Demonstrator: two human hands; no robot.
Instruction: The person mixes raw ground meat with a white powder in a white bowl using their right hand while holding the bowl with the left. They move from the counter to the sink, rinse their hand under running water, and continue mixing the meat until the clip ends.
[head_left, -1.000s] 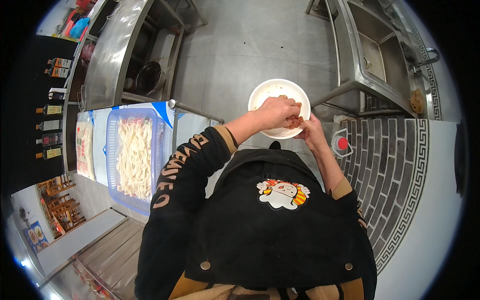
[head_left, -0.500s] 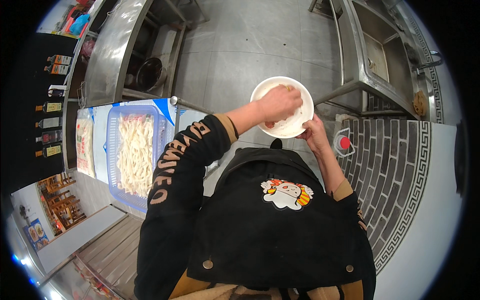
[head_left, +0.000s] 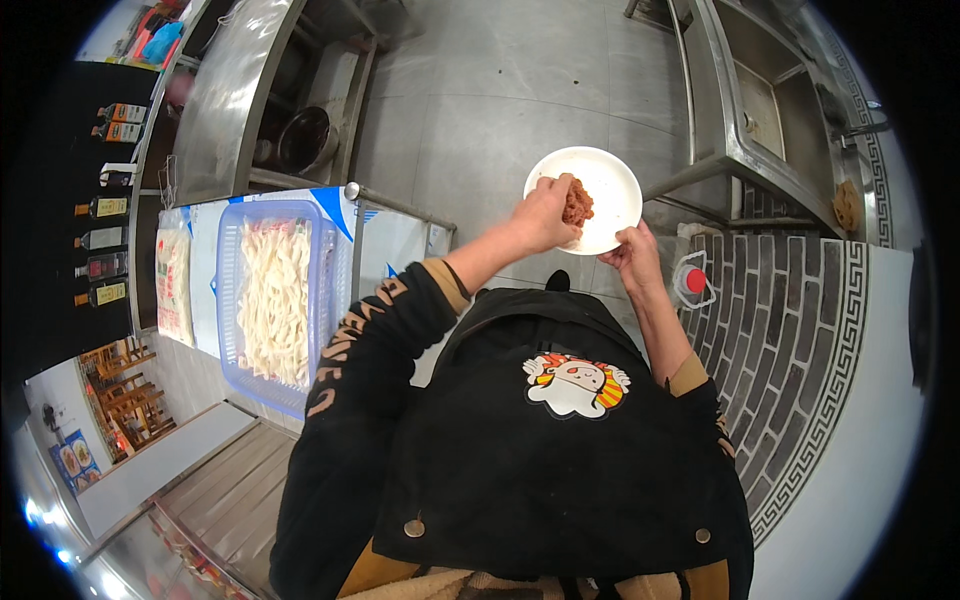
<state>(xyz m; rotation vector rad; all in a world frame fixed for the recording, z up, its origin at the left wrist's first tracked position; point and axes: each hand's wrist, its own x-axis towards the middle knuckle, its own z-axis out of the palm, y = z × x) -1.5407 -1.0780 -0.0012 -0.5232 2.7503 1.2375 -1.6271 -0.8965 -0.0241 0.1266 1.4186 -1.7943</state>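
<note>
A round white bowl (head_left: 618,192) is held in the air in front of me. My right hand (head_left: 633,256) is closed on its near right rim, thumb over the edge. At the bowl's left side my left hand (head_left: 545,213) is curled round a clump of reddish-brown minced meat (head_left: 578,203), which shows past the fingertips. Part of the meat is hidden by the fingers. The rest of the bowl's inside is white with a few small specks.
To the left, a blue plastic basket (head_left: 229,330) of thick white noodles (head_left: 270,300) stands on a table, beside a packed white bag (head_left: 173,285). A steel sink (head_left: 762,110) is at far right. A bottle with a red cap (head_left: 695,281) stands right of my right hand.
My left hand has drawn back from the bowl's middle to its left side, bringing the minced meat into view in its fingers. The bowl has shifted slightly to the right.
</note>
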